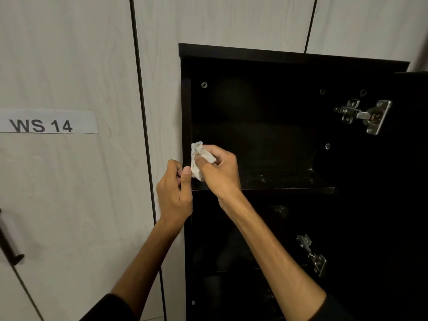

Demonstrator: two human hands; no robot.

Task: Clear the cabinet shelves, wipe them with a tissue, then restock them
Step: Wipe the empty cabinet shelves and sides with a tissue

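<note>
Tissue: crumpled white paper tissue (199,159), bunched up, held at the left front corner of the top compartment, just above the shelf edge.
Right hand: the right hand (217,170) is curled round the tissue, fingers clenched on it; wad is pressed twd the left inner wall of the cabinet.
Left hand: the left hand (174,193) is seen at the cabinet's left front edge, fingers curled, thumb up and touching the tissue's lower end; whether the edge itself is gripped can't be told.
Cabinet: tall black wooden cabinet (254,54), door swung open at right, interior dark.
Top shelf: black shelf board (278,181), bare, faint pale smudges seen on it.
Lower shelves: too dark to be made out.
Hinges: silver metal hinge (363,115) up top on the right side, second metal hinge (311,254) lower down.
Backdrop: pale wood-grain panels (69,54) w/ black seams behind.
Label: white paper label (46,122) printed "WS 14" on the left panel.
Handle: black bar handle (10,244) at far left.
</note>
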